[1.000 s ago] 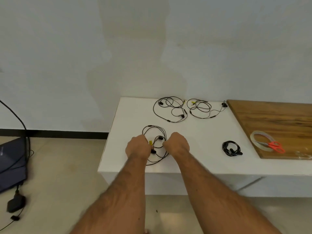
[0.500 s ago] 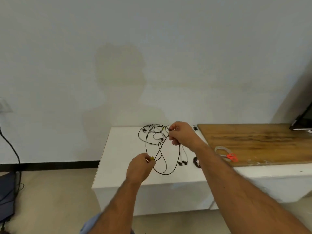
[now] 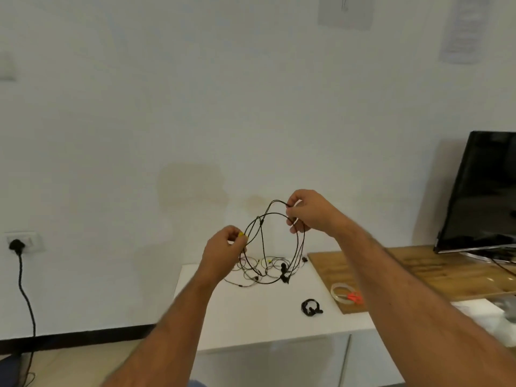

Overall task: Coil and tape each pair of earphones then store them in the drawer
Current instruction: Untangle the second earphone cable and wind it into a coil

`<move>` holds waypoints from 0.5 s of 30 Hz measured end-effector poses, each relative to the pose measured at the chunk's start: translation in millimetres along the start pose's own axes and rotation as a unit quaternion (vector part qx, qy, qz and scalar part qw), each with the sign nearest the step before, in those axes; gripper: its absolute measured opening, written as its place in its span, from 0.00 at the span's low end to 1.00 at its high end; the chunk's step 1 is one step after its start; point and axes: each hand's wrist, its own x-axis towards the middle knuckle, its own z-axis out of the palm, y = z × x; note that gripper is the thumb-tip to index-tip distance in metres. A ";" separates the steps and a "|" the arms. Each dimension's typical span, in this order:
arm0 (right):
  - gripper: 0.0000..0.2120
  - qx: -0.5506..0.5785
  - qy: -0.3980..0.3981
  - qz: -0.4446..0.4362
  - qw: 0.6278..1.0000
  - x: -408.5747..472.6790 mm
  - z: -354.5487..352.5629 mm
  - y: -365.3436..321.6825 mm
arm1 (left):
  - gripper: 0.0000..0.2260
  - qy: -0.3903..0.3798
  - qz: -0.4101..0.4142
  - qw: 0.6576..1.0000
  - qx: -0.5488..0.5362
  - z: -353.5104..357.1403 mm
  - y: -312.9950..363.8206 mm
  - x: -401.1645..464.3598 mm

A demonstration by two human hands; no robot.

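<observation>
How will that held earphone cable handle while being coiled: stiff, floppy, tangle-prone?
Likely floppy: the earphone cable droops in loose loops between the left hand and right hand. Probably light, since fingertip pinches carry it. Its dangling earbuds may swing, and could snag the loose earphones lying on the white table beneath.

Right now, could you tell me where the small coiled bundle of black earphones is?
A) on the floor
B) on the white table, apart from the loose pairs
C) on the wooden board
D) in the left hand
B: the coiled bundle lies on the white table, apart from the loose pairs.
</observation>
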 end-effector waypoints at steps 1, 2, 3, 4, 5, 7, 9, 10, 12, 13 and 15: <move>0.03 0.000 0.001 0.005 1.000 -2.6 -5.9 -3.4 | 0.04 0.004 0.004 1.000 -0.026 -3.1 12.0 4.1; 0.04 0.000 0.007 0.009 1.000 -5.3 -11.9 -5.3 | 0.04 0.005 0.008 0.999 -0.051 -5.6 24.0 8.1; 0.04 0.001 0.014 0.013 1.000 -7.8 -17.8 -6.4 | 0.04 0.006 0.014 0.997 -0.074 -7.9 34.9 12.2; 0.04 0.004 0.018 0.015 1.000 -10.0 -22.7 -6.6 | 0.04 0.008 0.018 0.995 -0.095 -9.9 44.3 15.2; 0.04 0.009 0.019 0.017 1.000 -12.2 -27.9 -6.7 | 0.05 0.010 0.023 0.993 -0.113 -11.4 53.7 17.7; 0.05 0.027 0.002 0.027 0.999 -15.2 -37.3 -6.2 | 0.04 0.008 0.026 0.988 -0.149 -12.4 70.9 20.3; 0.06 0.033 -0.027 0.045 0.998 -16.9 -44.7 -6.2 | 0.03 -0.002 0.028 0.984 -0.176 -10.7 85.5 21.8; 0.06 0.026 -0.038 0.052 0.998 -17.0 -47.5 -5.9 | 0.03 -0.009 0.033 0.983 -0.182 -9.1 92.1 22.6; 0.06 -0.002 -0.043 0.062 0.997 -17.7 -51.5 -4.6 | 0.04 -0.021 0.051 0.983 -0.173 -6.3 102.4 25.3; 0.05 -0.015 -0.041 0.066 0.997 -18.1 -53.4 -3.3 | 0.04 -0.027 0.065 0.986 -0.151 -5.2 106.6 27.6; 0.04 -0.026 -0.026 0.074 0.997 -18.3 -56.1 0.5 | 0.05 -0.041 0.092 0.991 -0.086 -3.9 113.2 32.0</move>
